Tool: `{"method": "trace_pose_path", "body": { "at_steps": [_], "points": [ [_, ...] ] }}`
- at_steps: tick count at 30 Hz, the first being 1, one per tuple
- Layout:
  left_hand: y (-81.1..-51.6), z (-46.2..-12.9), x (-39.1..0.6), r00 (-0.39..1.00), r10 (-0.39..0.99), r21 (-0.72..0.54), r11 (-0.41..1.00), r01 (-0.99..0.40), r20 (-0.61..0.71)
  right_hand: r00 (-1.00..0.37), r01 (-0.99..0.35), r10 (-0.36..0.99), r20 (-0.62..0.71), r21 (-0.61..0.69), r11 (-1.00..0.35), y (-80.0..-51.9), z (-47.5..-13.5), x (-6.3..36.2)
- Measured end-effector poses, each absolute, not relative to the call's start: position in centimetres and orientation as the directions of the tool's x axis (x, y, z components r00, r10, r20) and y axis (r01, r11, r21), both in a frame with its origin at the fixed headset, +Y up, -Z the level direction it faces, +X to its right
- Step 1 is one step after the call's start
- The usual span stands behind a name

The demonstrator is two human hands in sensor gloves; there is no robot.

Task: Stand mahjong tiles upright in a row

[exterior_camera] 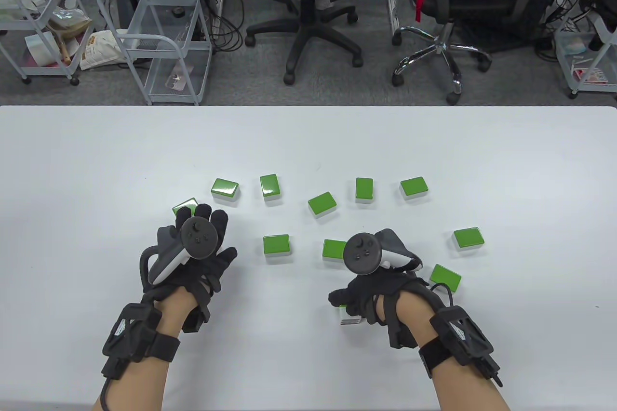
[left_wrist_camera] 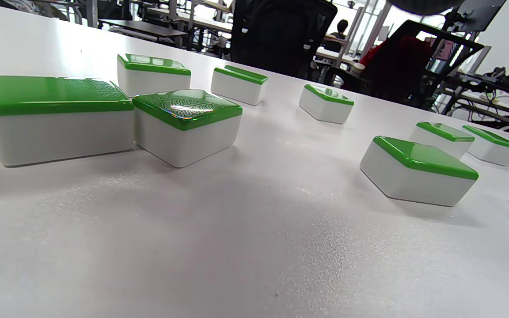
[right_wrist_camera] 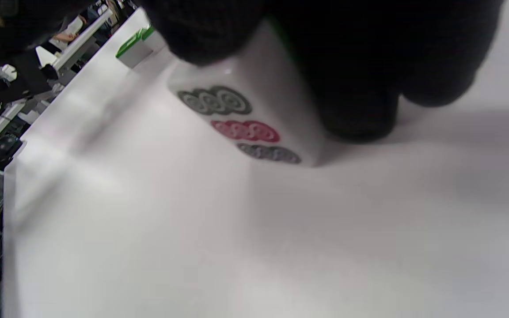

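Tile (right_wrist_camera: 254,119) under right hand (exterior_camera: 373,293): white face, three circle rows.

Green-backed white mahjong tiles (exterior_camera: 322,204) lie face down, scattered across the white bench (exterior_camera: 96,151). Five form a loose far row; others lie nearer, between and right of the hands. One tile (right_wrist_camera: 254,119) stands at the near edge, under the right hand (exterior_camera: 373,293).
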State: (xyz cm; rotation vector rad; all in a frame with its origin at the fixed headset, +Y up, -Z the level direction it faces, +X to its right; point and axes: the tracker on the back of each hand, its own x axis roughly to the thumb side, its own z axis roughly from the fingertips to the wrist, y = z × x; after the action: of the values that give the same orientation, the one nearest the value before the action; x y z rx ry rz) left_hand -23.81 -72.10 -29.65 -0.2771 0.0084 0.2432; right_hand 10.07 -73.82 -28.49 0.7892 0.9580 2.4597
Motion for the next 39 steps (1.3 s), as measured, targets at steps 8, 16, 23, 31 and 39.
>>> {"method": "trace_pose_path", "body": {
  "at_steps": [8, 16, 23, 31, 39],
  "points": [
    [-71.8, -29.7, -24.0, 0.968, 0.247, -0.255, 0.934, -0.249, -0.043, -0.761, -0.227, 0.547, 0.349, 0.646, -0.729, -70.1, -28.8, 12.9],
    [-71.7, -29.6, -24.0, 0.967, 0.253, -0.252, 0.934, -0.254, -0.038, -0.967, -0.010, 0.150, 0.204, 0.560, -0.828, -69.9, -29.8, 20.2],
    [-71.8, -29.6, -23.9, 0.969, 0.245, -0.262, 0.933, -0.246, -0.036, -0.995, -0.012, 0.073, 0.066, 0.656, -0.755, -72.2, -29.9, 22.2],
    [-71.7, -29.5, -23.9, 0.969, 0.243, -0.264, 0.933, -0.245, -0.040, -0.984, 0.145, -0.053, 0.172, 0.586, -0.797, -73.5, -30.3, 22.1],
    [-71.7, -29.5, -23.9, 0.969, 0.243, -0.263, 0.933, -0.245, -0.043, -0.969, 0.162, -0.056, 0.240, 0.449, -0.879, -73.7, -30.8, 21.7]
  ]
}}
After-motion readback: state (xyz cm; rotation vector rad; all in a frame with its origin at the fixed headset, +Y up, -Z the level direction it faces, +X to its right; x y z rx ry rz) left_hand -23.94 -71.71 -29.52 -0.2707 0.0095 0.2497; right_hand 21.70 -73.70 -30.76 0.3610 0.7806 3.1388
